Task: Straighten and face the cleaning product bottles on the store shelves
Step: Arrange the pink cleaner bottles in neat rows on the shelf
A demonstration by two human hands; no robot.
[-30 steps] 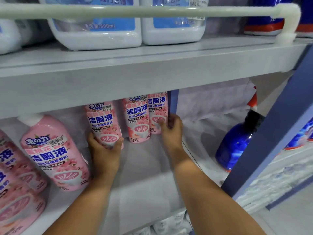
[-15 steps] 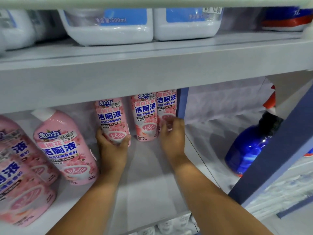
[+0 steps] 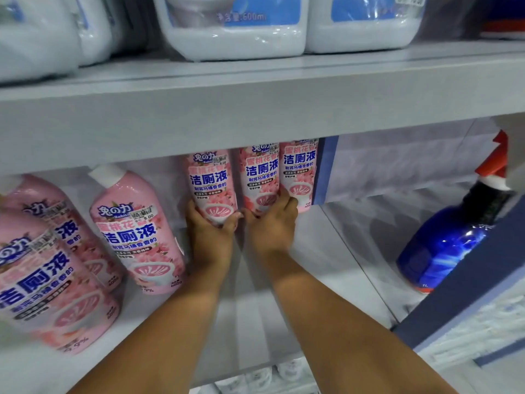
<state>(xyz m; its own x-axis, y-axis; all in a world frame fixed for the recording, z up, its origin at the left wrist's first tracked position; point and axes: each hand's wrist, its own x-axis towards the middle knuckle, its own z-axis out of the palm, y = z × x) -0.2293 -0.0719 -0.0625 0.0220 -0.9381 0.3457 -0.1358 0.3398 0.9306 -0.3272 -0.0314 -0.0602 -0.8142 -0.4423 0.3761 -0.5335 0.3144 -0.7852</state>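
A: Where are the hands sitting rn?
B: Left hand (image 3: 208, 237) is wrapping the base of a pink bottle (image 3: 211, 186) at 12 o'clock, fingers curling round it. Right hand (image 3: 271, 223) is gripping the base of the next bottle (image 3: 260, 177), just at 1 o'clock.
A: Both upright?
B: Yep, labels facing out, w/ a third bottle (image 3: 299, 172) touching on the right, against a blue divider (image 3: 326, 169).
A: Rest of the shelf (image 3: 326, 251)?
B: More pink ones (image 3: 136, 231) are leaning at 9 o'clock. Blue sprayer (image 3: 443, 245) is standing at 3 o'clock, well apart.
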